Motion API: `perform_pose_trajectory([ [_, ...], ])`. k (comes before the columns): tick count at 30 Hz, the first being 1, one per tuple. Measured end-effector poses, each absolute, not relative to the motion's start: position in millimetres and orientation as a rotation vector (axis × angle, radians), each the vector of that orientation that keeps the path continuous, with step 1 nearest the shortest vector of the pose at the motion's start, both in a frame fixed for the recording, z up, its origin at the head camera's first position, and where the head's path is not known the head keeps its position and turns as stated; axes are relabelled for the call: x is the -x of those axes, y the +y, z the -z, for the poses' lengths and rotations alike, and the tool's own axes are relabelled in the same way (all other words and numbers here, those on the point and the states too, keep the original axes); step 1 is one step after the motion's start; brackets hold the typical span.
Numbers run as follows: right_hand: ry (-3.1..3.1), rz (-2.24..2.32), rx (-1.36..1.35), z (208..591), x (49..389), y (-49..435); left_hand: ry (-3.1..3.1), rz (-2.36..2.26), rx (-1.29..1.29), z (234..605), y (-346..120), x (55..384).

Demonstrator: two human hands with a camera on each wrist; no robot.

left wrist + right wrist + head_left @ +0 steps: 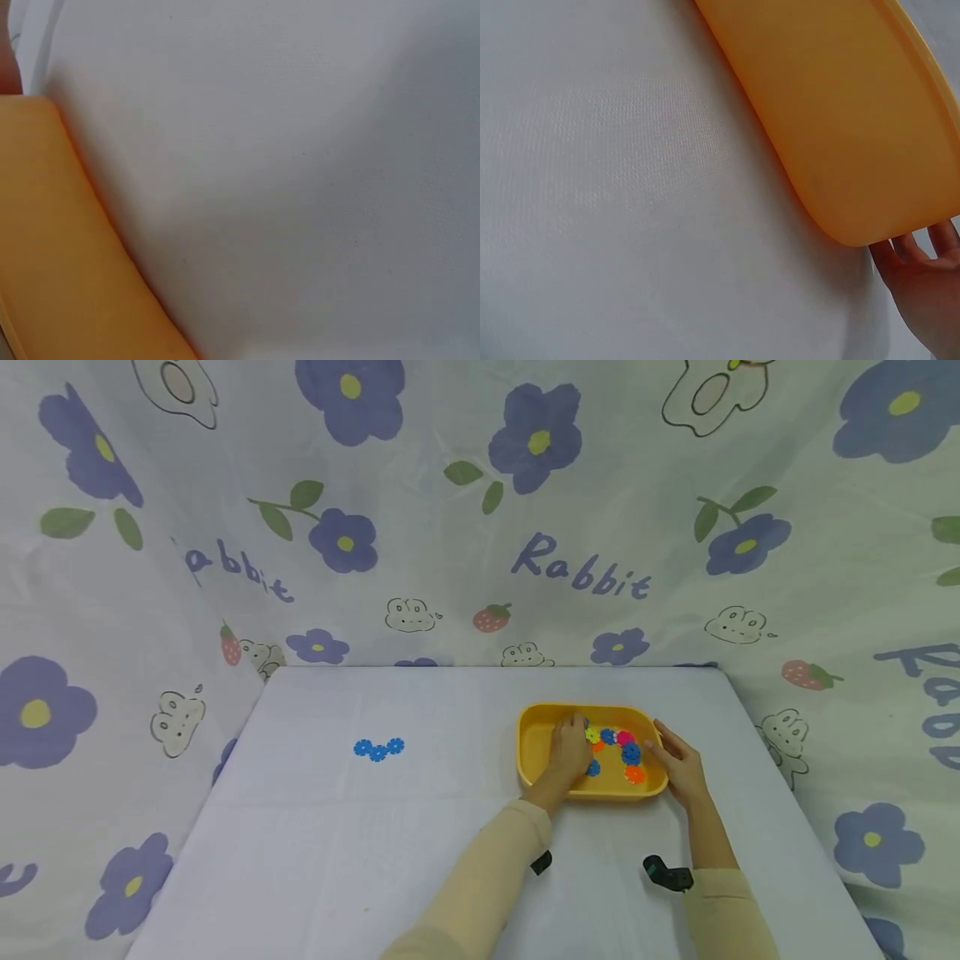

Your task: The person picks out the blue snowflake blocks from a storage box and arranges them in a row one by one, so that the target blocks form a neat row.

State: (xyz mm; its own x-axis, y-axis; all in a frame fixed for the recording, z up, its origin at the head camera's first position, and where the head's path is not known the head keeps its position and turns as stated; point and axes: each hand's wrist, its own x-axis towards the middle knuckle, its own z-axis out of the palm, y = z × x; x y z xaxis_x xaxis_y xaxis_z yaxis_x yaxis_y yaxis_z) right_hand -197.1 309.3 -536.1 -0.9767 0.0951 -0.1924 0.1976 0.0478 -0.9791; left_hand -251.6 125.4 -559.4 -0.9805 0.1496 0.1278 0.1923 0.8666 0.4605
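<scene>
A yellow plastic tray (pixel 536 747) on the right side of the table holds several small notched plastic discs in blue, orange, pink and yellow-green. My left hand (pixel 572 750) reaches down inside it, fingertips among the discs near a yellow-green disc (pixel 593 735); I cannot tell whether they pinch one. At the tray's right end, my right hand (pixel 681 766) grips the rim, thumb over the edge and fingers against the outer wall. The right wrist view shows those fingers (pixel 904 251) at the tray's end wall (pixel 840 150).
Three blue notched discs (pixel 378 752) sit linked in a shallow V on the white table (pixel 315 835), well left of the tray. A patterned cloth (pixel 435 568) hangs behind and at the sides. Black wrist cameras (pixel 667 874) are worn below both hands.
</scene>
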Motion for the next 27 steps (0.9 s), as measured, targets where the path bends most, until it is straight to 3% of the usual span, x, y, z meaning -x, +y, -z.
perform_pose_trajectory([
  [10, 2.217, 2.101, -0.321, 552, 204, 317, -3.128, 0.633, 0.402, 554, 125, 251],
  [20, 2.208, 2.094, -0.322, 535, 199, 310, -3.064, 1.163, 0.359, 556, 121, 255],
  [27, 2.204, 2.087, -0.334, 528, 198, 307, -3.177, 0.962, 0.408, 552, 121, 257],
])
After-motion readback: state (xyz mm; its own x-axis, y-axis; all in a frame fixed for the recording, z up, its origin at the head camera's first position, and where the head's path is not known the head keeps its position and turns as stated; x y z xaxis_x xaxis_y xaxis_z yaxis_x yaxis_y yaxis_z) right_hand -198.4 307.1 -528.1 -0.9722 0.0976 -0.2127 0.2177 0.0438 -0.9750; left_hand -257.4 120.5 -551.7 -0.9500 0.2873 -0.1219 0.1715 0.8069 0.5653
